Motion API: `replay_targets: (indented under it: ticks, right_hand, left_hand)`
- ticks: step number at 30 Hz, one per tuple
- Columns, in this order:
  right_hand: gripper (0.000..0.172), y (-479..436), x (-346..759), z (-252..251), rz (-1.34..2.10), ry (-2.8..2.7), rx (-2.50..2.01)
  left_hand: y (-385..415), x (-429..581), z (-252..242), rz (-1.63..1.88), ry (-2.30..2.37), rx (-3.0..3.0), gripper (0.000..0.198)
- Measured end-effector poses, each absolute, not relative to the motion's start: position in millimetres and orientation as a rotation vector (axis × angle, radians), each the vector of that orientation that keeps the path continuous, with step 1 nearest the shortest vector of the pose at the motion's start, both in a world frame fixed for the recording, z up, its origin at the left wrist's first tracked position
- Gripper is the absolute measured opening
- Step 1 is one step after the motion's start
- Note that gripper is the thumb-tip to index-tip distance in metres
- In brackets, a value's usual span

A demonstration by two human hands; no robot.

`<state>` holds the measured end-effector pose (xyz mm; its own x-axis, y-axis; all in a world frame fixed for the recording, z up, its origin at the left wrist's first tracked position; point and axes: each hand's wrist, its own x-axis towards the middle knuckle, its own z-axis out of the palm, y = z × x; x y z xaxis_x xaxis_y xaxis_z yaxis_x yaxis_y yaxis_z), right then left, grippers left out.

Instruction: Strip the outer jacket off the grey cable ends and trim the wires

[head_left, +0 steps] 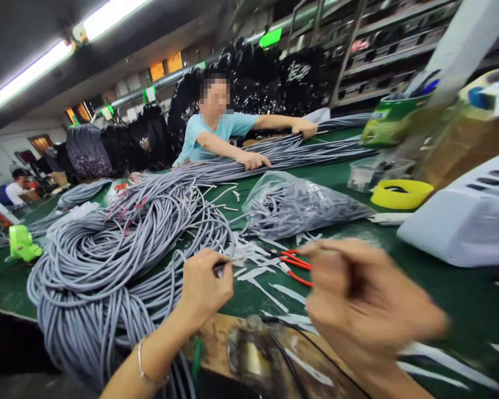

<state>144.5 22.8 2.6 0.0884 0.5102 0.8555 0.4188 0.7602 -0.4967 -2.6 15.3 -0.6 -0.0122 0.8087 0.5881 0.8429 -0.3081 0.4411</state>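
My left hand [205,281] is closed in a pinch in front of the coil, with a short piece of grey cable [219,270] showing between thumb and fingers. A pale end sticks out from its fingertips. My right hand [357,299] is raised to the right, blurred, its thumb and fingers pressed together; what they pinch cannot be made out. Behind its fingertips lie red-handled scissors [295,261] among white strips [268,293]. Left of my hands is a large coil of grey cables [103,249], with some red ends.
A clear plastic bag [303,208] of cut cables lies beyond my hands. A co-worker [216,127] across the green table [453,299] handles a long cable bundle [299,152]. Yellow tape roll [401,194], white casing [466,216] and green tin [393,119] stand right; a small device [251,354] sits in front.
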Motion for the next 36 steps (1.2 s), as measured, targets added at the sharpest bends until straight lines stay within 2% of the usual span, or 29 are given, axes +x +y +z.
replay_targets:
  ticks: [4,9,14,22,27,31,33,36]
  right_hand:
    - [0.017,43.6,138.1,5.2,0.164,-1.651,-0.799]
    - [0.024,52.8,133.3,-0.7,0.443,-1.67,-0.781]
    - [0.021,53.4,130.9,-0.2,0.538,-1.719,-0.899]
    - [0.02,47.0,185.0,-10.3,0.152,-1.762,-1.36]
    - [0.023,7.3,261.6,-47.2,-0.169,-1.484,-1.527]
    - [0.033,-15.0,321.7,-69.6,-0.509,-1.114,-1.864]
    - [0.033,-18.5,344.6,-77.4,-0.511,-1.062,-1.915]
    - [0.028,-13.9,371.1,-83.7,-0.338,-1.16,-1.829]
  left_hand:
    - [11.4,2.2,10.4,-1.545,-1.641,-2.15,0.012]
    - [6.3,2.8,12.1,-1.565,-1.469,-2.007,0.015]
    - [8.4,-0.3,6.4,-1.62,-1.623,-1.987,0.016]
    - [27.7,-5.9,-9.6,-1.379,-1.581,-2.133,0.026]
    - [30.2,2.7,-15.3,-1.227,-1.561,-2.389,0.03]
    - [38.2,6.7,-15.3,-1.098,-1.462,-2.602,0.027]
    - [42.9,2.8,-14.1,-1.025,-1.435,-2.631,0.029]
    - [45.4,-8.2,-8.9,-1.0,-1.404,-2.551,0.027]
